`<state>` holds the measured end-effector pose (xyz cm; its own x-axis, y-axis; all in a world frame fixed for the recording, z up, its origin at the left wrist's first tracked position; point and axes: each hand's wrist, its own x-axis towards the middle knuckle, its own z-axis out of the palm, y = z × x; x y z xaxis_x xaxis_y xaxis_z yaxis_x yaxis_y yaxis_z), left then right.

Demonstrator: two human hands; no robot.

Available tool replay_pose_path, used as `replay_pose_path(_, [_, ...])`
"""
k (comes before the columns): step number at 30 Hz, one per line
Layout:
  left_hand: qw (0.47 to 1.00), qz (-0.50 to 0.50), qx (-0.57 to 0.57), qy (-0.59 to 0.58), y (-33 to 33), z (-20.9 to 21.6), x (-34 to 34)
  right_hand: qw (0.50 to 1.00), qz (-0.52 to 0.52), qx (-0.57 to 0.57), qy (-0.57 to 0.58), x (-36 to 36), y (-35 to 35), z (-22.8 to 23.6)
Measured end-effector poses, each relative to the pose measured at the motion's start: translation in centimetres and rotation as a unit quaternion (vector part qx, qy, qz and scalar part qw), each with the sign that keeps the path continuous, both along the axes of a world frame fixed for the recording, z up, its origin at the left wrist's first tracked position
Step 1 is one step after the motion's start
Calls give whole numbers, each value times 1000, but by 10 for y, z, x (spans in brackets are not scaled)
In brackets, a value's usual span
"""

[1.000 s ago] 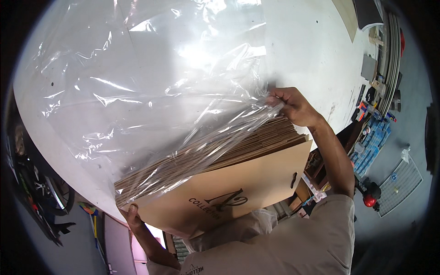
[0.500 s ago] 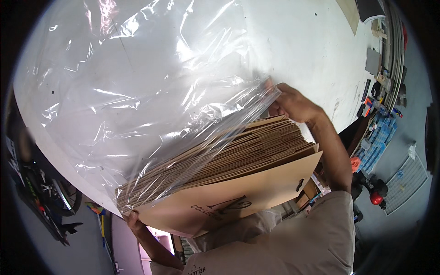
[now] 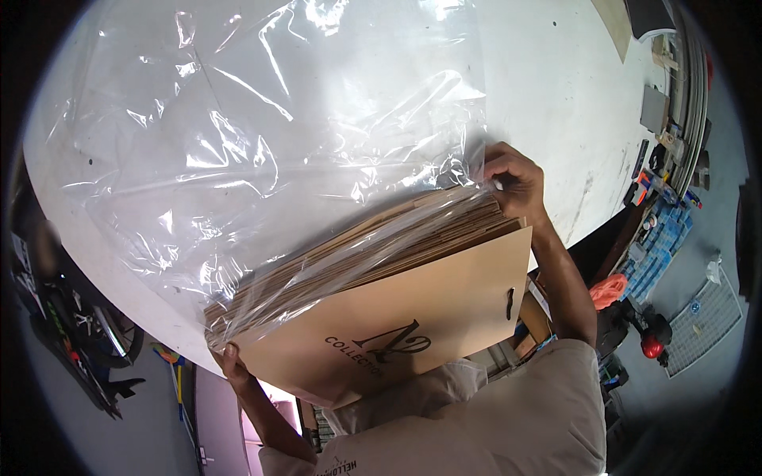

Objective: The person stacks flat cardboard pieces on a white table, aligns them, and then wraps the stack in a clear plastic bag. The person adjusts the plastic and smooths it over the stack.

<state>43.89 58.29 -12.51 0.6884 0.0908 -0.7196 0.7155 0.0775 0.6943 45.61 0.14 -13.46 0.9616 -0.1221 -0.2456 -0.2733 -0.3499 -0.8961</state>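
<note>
A thick stack of flat brown cardboard pieces leans toward me at the table's near edge. Its front piece bears black print and a slot-shaped handle hole. A large clear plastic bag spreads over the table, and its mouth is drawn over the stack's upper edges. My left hand grips the stack's lower left corner, thumb on the front; its other fingers are hidden behind. At the stack's far right corner, my right hand is closed on the edge of the plastic bag.
The white table has a curved left edge. Tools and a grey box lie along its right side. A bicycle stands on the floor at left. Blue packs and a wire rack are at right.
The bag's mouth has been pulled right and down over the stack's right corner. My right hand turned, its fingers curling in. The stack's right side shifted slightly left.
</note>
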Motion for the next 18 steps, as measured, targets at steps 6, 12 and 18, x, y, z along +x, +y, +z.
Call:
replay_pose_path(6, [1000, -10, 22, -10, -1, -11, 3, 949, 154, -212, -174, -1, -11, 5])
replay_pose_path(12, [996, -36, 72, -28, -8, -2, 6, 956, 190, -157, -156, -17, -21, -8])
replay_pose_path(18, [992, -86, 88, -14, -41, 20, 12, 997, 66, -24, -10, -28, -16, -1])
